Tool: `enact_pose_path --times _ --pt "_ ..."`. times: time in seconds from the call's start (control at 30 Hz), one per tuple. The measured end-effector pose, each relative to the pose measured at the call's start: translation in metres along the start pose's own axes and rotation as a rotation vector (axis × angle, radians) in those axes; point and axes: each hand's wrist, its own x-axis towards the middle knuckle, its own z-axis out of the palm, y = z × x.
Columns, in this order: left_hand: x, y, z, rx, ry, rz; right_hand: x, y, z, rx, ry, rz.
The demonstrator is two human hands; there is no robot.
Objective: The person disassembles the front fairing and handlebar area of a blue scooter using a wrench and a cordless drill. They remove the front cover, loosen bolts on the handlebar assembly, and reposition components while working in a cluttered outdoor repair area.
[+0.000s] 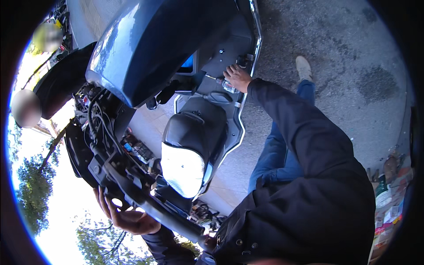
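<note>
At the footboard (227, 52) of a dark blue scooter, my right hand (238, 78) is closed over a screwdriver (229, 86) with a clear handle. The thin shaft points left, toward the scooter's body; my fingers partly hide the handle. Beside my fingertips sits a small black object (241, 61) whose kind I cannot make out. On the left, my left hand (128, 219) has its fingers curled round a black part with holes (115, 193) at the handlebar (152, 210). Its grip is partly hidden behind this part.
The glossy dark blue front panel (145, 48) stands beside the footboard. Exposed cables (99, 110) run near the handlebar. A black seat (194, 121) with a bright reflection lies below the footboard. My leg in jeans (280, 150) stands on grey pavement (353, 57). Bottles and boxes (388, 198) crowd the right edge.
</note>
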Motion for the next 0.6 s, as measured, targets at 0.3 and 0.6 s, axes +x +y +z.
enact_pose_path --times 0.3,0.6 --pt "0.019 0.004 0.007 0.014 -0.105 0.144 0.016 -0.013 0.074 -0.097 -0.126 -0.064" --pt "0.007 0.003 0.001 -0.012 0.004 0.105 -0.128 -0.023 -0.101 0.628 -0.284 0.158"
